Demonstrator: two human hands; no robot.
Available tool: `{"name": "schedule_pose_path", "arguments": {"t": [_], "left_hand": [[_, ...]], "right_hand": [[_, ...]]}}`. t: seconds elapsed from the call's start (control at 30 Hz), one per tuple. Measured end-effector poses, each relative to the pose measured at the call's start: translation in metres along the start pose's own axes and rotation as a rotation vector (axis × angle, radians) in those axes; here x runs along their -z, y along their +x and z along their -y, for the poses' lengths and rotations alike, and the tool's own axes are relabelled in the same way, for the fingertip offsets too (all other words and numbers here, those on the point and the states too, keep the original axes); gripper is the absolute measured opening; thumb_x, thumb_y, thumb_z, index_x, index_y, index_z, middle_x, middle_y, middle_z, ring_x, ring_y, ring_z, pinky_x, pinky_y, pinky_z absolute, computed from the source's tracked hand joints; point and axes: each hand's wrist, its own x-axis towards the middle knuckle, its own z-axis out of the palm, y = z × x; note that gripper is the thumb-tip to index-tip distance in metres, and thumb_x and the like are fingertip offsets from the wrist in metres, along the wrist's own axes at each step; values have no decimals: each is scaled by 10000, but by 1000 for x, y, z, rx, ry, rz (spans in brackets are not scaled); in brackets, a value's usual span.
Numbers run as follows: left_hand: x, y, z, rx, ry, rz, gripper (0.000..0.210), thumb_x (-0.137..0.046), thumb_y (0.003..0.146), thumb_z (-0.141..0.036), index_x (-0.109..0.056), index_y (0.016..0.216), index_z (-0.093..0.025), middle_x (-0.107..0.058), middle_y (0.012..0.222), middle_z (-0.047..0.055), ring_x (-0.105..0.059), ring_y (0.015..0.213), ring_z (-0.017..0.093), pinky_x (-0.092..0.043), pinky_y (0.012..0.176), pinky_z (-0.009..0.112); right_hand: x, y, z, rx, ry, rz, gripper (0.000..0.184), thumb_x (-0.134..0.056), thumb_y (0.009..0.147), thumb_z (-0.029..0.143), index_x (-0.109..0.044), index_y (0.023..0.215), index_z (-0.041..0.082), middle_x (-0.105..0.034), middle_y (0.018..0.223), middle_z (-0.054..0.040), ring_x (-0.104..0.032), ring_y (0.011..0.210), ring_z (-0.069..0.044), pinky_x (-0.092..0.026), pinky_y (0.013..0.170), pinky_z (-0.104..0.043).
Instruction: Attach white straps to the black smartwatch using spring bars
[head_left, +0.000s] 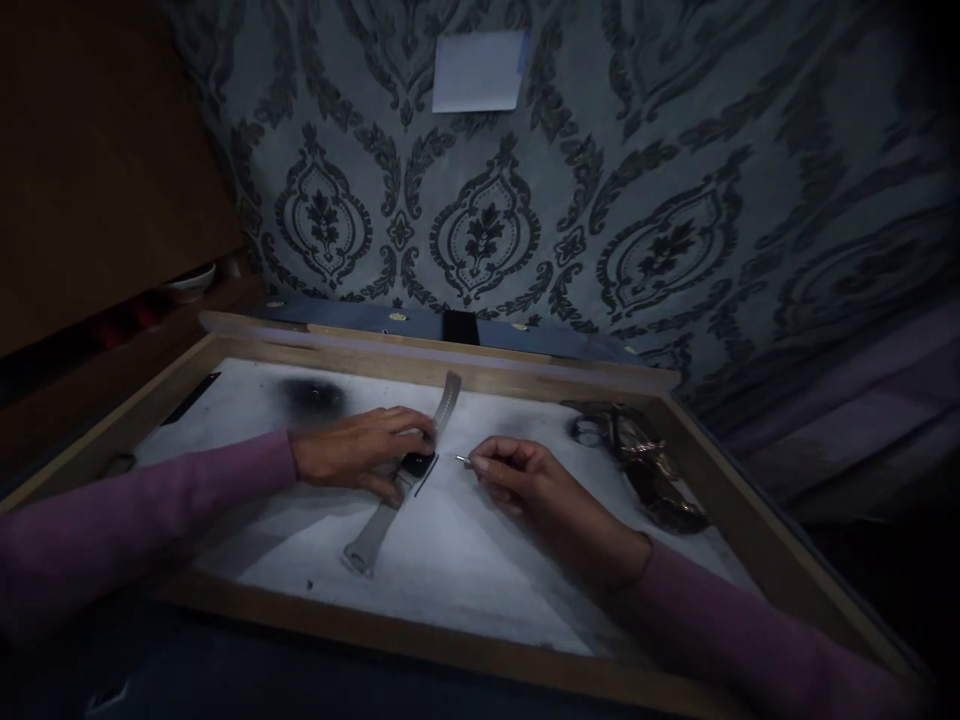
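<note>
A wristwatch with a dark case and a greyish see-through strap (371, 540) lies stretched out on the white bottom of a shallow wooden tray (450, 625). My left hand (364, 450) grips the watch case between thumb and fingers, covering part of it. A thin dark strip (427, 476) lies along the right side of the case. To the right, my right hand (517, 472) is closed in a pinch on a small, thin metal piece (463, 459). Its tip points left toward the watch, apart from it; the rest is hidden by my fingers.
A crumpled, shiny brown bag (652, 470) lies at the tray's right side. A dark smudge (313, 397) marks the white bottom at back left, near a flat black strip (190, 398). Patterned wallpaper (484, 225) rises behind, with a white box (478, 72) on it.
</note>
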Motion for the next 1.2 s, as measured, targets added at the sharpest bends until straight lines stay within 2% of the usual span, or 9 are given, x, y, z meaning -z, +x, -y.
{"name": "schedule_pose_path", "arguments": {"t": [0.17, 0.27, 0.4, 0.57, 0.7, 0.8, 0.93, 1.07, 1.2], "left_hand": [[-13, -5, 0, 53, 1, -62, 540, -750, 854, -324, -519, 1324, -192, -447, 1469, 195, -414, 1394, 335, -409, 1113, 482], [-13, -6, -8, 116, 29, -55, 549, -751, 854, -346, -518, 1325, -188, -433, 1486, 203, -400, 1405, 344, -403, 1115, 498], [-12, -3, -19, 180, 63, -51, 545, -759, 847, -357, -523, 1307, -187, -333, 1567, 216, -335, 1452, 365, -388, 1118, 521], [-16, 4, -21, 210, 10, -48, 580, -770, 827, -424, -523, 1288, -174, -439, 1508, 212, -432, 1391, 366, -403, 1084, 530], [-21, 6, -19, 216, -36, -92, 565, -730, 840, -507, -533, 1247, -168, -505, 1449, 210, -467, 1359, 358, -399, 1071, 523], [-25, 4, -16, 213, -75, -131, 644, -712, 843, -544, -482, 1326, -184, -524, 1435, 198, -474, 1353, 352, -390, 1078, 522], [-29, 2, -13, 219, -78, -153, 822, -723, 824, -568, -354, 1462, -205, -539, 1416, 182, -489, 1332, 353, -388, 1084, 510], [-28, 3, -12, 216, -70, -134, 817, -753, 809, -536, -377, 1459, -215, -522, 1437, 176, -482, 1333, 352, -378, 1089, 506], [-23, 5, -14, 224, -73, -102, 794, -760, 815, -506, -392, 1452, -206, -508, 1452, 176, -479, 1334, 348, -381, 1087, 493]], "right_hand": [[0, 1, 1, -27, 106, -12, 316, -880, 595, 345, -698, 749, 139, -461, 548, 75, -287, 459, -41, -141, 400, -205], [-1, 1, 3, -53, 196, -45, 306, -896, 573, 296, -686, 735, 143, -472, 555, 68, -314, 477, -42, -146, 402, -188], [0, 1, 3, -63, 280, -63, 310, -915, 546, 263, -690, 709, 128, -469, 548, 63, -338, 497, -40, -189, 414, -168], [2, 3, 2, -79, 352, -90, 299, -912, 538, 203, -705, 739, 124, -538, 628, 36, -397, 524, -39, -246, 433, -160], [4, 5, 2, -81, 384, -87, 298, -914, 531, 196, -732, 754, 119, -535, 618, 33, -402, 531, -43, -257, 428, -156], [7, 7, 0, -79, 394, -99, 295, -917, 541, 197, -742, 766, 119, -546, 624, 26, -409, 532, -47, -268, 424, -158], [10, 9, 0, -91, 384, -122, 286, -916, 580, 227, -707, 744, 121, -578, 656, 16, -397, 516, -38, -227, 404, -161], [12, 10, 2, -74, 317, -143, 376, -929, 580, 326, -621, 681, 136, -576, 620, 28, -373, 485, -31, -171, 388, -161], [13, 12, 2, -36, 147, -171, 445, -888, 619, 464, -566, 662, 160, -582, 595, 36, -355, 440, -33, -171, 370, -174]]}}
